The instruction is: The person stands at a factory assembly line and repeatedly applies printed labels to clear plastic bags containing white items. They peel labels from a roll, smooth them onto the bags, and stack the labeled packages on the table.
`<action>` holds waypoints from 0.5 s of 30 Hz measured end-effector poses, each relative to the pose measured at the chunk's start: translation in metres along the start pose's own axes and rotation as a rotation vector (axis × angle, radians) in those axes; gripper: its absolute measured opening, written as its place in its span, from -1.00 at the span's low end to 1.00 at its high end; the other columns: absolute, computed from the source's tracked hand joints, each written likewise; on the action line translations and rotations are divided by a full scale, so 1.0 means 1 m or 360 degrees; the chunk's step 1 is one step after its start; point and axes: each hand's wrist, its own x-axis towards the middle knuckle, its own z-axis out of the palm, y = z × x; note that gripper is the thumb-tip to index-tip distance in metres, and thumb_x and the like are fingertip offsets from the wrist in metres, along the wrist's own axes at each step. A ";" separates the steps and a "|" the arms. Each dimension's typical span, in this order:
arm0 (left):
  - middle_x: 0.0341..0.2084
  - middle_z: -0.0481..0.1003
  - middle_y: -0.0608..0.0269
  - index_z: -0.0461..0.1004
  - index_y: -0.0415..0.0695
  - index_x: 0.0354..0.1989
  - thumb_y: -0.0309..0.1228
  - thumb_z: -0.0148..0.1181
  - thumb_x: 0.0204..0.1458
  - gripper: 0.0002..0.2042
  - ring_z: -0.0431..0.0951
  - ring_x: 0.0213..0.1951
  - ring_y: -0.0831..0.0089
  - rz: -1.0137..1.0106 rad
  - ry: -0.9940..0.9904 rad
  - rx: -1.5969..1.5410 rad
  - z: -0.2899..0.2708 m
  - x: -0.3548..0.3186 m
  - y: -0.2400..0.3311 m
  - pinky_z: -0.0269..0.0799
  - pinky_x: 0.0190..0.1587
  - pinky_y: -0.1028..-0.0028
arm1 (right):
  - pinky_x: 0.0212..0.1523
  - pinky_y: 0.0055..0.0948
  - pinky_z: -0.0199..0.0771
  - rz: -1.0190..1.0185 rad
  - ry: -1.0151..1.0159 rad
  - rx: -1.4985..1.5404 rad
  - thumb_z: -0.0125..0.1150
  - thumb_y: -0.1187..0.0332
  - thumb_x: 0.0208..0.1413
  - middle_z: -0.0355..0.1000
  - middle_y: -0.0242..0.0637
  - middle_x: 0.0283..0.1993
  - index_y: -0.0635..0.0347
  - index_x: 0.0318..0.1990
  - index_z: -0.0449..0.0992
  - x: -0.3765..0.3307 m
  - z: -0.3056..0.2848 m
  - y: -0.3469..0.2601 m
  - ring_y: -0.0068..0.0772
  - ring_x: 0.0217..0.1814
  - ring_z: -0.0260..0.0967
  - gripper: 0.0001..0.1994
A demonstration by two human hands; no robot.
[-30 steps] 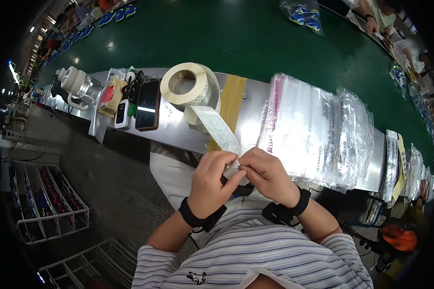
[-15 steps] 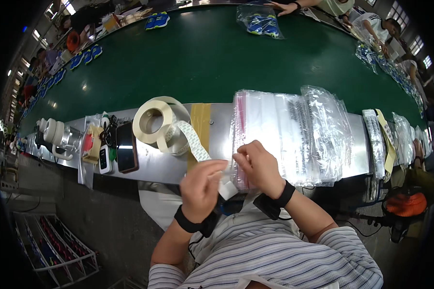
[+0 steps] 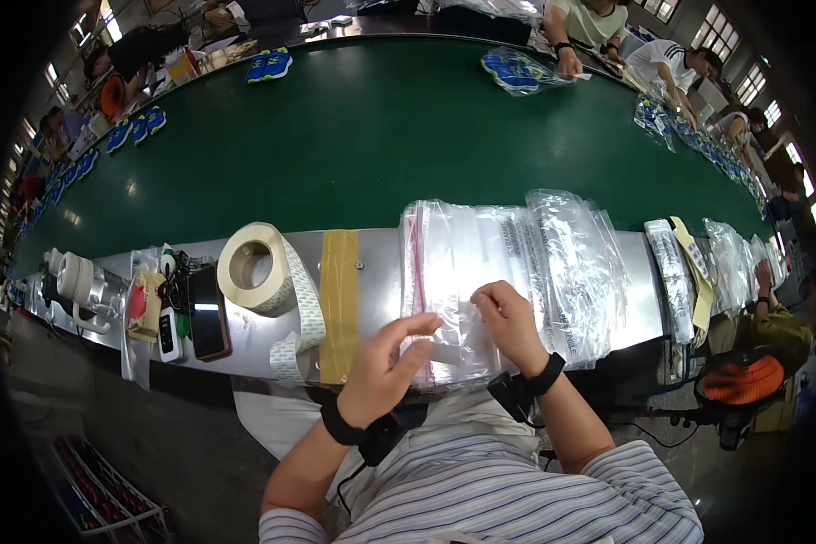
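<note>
Head view: green belt [image 3: 354, 154] (steel ledge [image 3: 376, 272] nearer)

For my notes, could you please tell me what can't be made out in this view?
- Whether a label lies under the left hand: fingers cover it.
- How many clear bags are stacked: they overlap.
- Label roll printing: too small.
- The right hand palm: turned down.

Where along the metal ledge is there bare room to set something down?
Bare metal shows between the tan tape strip and the clear bag stack. Left of the label roll, phones and tools crowd it. The green belt behind lies mostly open.
</note>
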 end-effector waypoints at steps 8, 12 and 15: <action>-0.06 0.49 -0.04 0.35 -0.40 -0.02 -0.26 -0.32 0.34 -0.59 0.54 -0.02 0.23 -0.0830 -0.0024 -0.1822 0.028 0.094 -0.059 0.50 0.03 0.31 | -0.46 -0.62 0.31 0.0413 0.0178 0.0392 0.03 0.41 0.26 0.39 -0.41 -0.47 0.27 -0.26 0.48 -0.001 -0.029 -0.014 -0.68 -0.43 0.32 -0.86; -0.07 0.49 0.06 0.38 -0.29 0.01 -0.46 -0.25 0.25 -0.71 0.57 -0.16 0.45 -0.0695 0.0095 -0.0475 0.050 0.102 -0.055 0.57 -0.28 0.42 | -0.35 -0.55 0.35 -0.0207 0.0113 0.0162 0.06 0.48 0.22 0.36 -0.26 -0.16 0.30 -0.23 0.45 -0.010 -0.049 -0.027 -0.47 -0.29 0.35 -0.92; -0.31 0.48 0.17 0.33 -0.30 0.05 -0.27 -0.17 0.30 -0.65 0.53 -0.31 0.45 -0.0907 0.0105 -0.1079 0.051 0.107 -0.039 0.51 -0.33 0.40 | -0.22 -0.40 0.47 -0.0372 -0.0190 -0.0212 0.28 0.39 0.03 0.37 -0.15 -0.08 0.23 -0.18 0.49 -0.028 -0.032 -0.039 -0.22 -0.08 0.44 -0.78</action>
